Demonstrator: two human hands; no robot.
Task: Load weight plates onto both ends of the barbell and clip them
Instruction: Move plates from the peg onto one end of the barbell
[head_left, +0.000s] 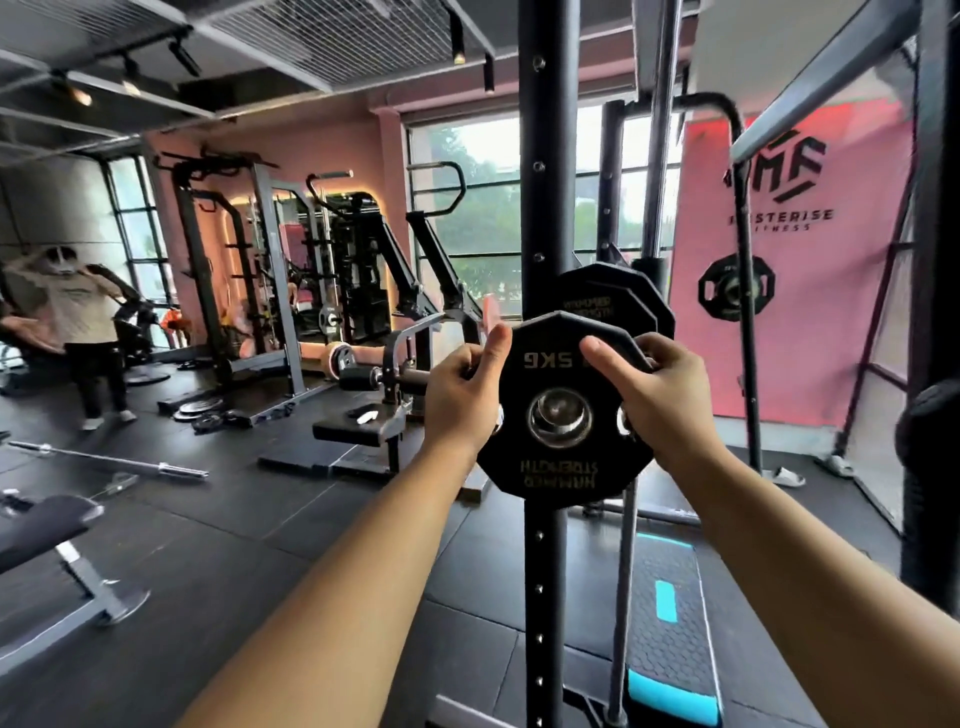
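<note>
Gripping the small weight plate (558, 405) at centre frame, left hand (457, 400) and right hand (660, 400) fingers clamped on its upper edges, threaded on a steel peg (560, 413); likely next, seating or pulling it squarely.

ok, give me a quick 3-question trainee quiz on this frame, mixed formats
1. True or false: both hands grip the front plate, the left hand on its left edge and the right hand on its right edge.
2. Multiple choice: what sits directly behind the front plate? A) more black plates B) a kettlebell C) a coiled rope
3. Fill in: a bare barbell lies on the ____ at the left of the view.

Key: 1 true; 2 A; 3 floor
</note>
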